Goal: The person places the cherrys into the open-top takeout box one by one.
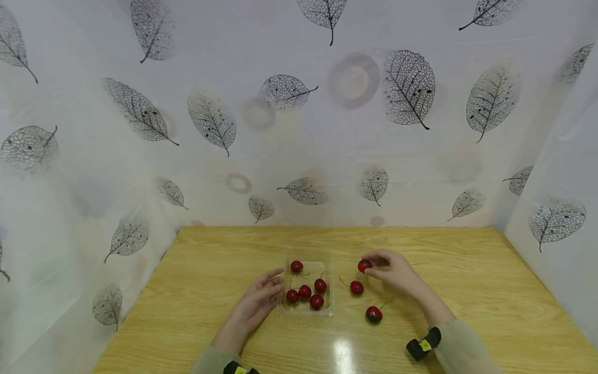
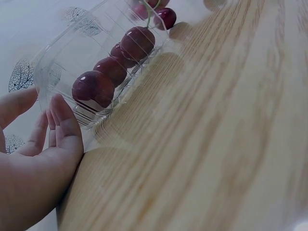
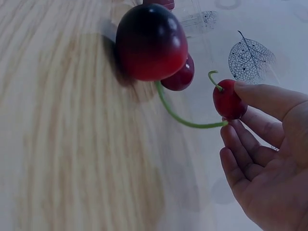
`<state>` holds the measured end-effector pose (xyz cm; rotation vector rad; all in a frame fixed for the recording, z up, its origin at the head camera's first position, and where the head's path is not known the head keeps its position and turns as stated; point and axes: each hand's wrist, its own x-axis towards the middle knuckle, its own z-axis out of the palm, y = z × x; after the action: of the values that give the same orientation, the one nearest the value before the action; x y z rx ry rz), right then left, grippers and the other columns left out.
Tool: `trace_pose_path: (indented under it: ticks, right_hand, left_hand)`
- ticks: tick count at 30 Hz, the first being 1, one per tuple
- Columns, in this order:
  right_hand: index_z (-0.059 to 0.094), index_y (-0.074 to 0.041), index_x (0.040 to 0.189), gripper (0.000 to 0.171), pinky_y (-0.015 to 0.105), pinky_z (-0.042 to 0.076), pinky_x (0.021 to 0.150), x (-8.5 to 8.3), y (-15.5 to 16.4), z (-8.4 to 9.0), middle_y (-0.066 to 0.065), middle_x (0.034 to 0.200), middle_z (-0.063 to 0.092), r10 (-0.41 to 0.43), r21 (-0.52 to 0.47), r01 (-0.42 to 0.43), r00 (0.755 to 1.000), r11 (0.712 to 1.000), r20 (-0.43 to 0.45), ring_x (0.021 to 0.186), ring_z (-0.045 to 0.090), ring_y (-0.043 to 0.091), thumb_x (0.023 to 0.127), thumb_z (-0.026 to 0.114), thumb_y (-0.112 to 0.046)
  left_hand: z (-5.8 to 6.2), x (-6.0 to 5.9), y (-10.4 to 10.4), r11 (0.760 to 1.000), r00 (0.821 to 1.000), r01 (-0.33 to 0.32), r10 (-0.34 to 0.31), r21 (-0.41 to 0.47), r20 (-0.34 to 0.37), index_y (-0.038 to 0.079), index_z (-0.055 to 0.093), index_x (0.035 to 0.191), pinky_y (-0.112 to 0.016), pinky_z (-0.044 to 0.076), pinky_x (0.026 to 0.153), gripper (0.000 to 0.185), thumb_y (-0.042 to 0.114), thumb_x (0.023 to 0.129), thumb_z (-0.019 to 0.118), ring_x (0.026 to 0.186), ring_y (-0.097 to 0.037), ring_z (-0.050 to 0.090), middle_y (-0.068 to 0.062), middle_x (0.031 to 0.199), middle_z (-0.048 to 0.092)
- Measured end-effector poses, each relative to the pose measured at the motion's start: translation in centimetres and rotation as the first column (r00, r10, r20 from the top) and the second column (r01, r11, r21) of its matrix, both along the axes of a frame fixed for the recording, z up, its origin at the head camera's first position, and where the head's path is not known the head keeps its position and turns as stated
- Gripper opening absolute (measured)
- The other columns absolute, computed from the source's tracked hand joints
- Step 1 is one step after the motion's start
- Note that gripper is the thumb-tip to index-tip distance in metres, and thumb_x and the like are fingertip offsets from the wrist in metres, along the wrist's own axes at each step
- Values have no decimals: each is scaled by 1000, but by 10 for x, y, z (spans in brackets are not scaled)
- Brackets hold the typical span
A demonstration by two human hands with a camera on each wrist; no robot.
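Cherry (image 1: 364, 265) pinched in right hand (image 1: 394, 271); left hand (image 1: 256, 301), fingers straight, touches tray (image 1: 283, 306).

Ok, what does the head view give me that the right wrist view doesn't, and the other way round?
Only the head view shows the left hand resting with straight fingers against the clear tray, which holds five cherries, and the whole wooden table. Only the right wrist view shows the held cherry's short green stem and the long curved stem of the near loose cherry. Both show the right hand pinching a cherry at its fingertips, with two loose cherries on the table beside it.
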<state>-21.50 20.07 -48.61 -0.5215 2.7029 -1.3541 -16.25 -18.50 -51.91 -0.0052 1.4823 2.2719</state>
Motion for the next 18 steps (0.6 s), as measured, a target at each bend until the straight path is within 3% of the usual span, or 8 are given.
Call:
trace_pose_path:
  ticks: [12, 18]
  right_hand:
    - [72, -2, 126, 34, 37, 58, 97, -2, -12, 9, 15, 119, 76, 28, -39, -30, 999, 999, -36, 109, 71, 29, 97, 78, -17]
    - [73, -3, 126, 33, 33, 58, 97, -4, -19, 12, 11, 115, 77, 45, -24, -47, 997, 999, -67, 105, 71, 24, 96, 79, -16]
  left_hand:
    - [3, 1, 2, 1000, 1000, -7, 7, 6, 4, 3, 36, 159, -18, 50, 97, 55, -4, 106, 51, 110, -5, 57, 6, 121, 56]
    - [1, 1, 2, 1000, 1000, -7, 7, 15, -4, 6, 40, 156, -17, 50, 96, 51, -4, 107, 50, 110, -5, 58, 6, 121, 55]
